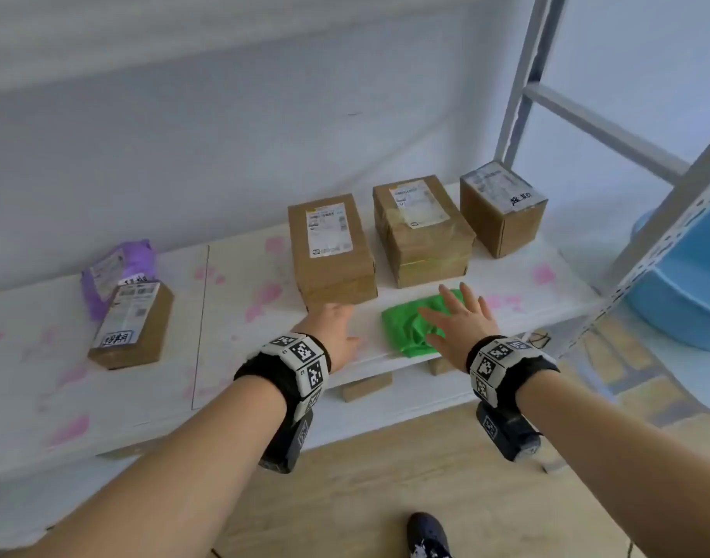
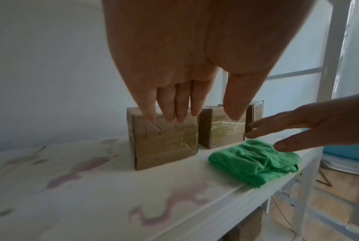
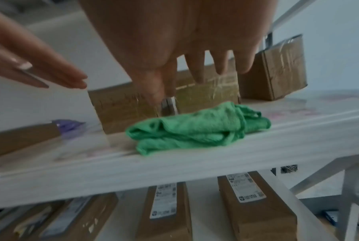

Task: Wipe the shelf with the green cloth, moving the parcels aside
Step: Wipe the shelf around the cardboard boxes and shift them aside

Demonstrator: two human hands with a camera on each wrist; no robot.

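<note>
- Nearest, at the shelf's [image 1: 506, 271] front edge, the cloth [image 1: 413, 328] lies crumpled, its long axis along that edge.
- Soft and light, it should bunch easily; best taken from above at its raised middle folds.
- Right hand [image 1: 462, 322] hovers over it, fingers spread, holding nothing.
- Left hand [image 1: 337, 332], flat and relaxed, reaches toward the nearest parcel [image 1: 331, 251].
- Farther back, two more parcels [image 1: 423, 229] stand in a row.
</note>
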